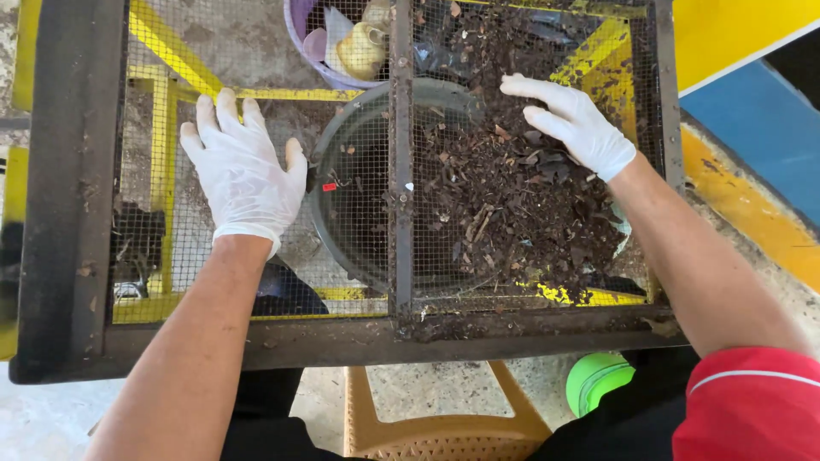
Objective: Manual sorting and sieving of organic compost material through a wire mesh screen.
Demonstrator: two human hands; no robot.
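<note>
In the head view, a dark metal-framed sieve with wire mesh is seen from above, split by a central bar. The left hand, in a white glove, is laid flat and open on the bare left half of the mesh, gripping nothing. The right hand, also gloved, is spread with fingers slightly curled on a heap of dark compost and leaf scraps piled on the right half. A dark round basin is seen under the mesh, partly beneath the heap. The sifting is judged best done with light, sweeping strokes over the basin, the frame being steadied by the flat hand, so that coarse scraps are not forced through.
</note>
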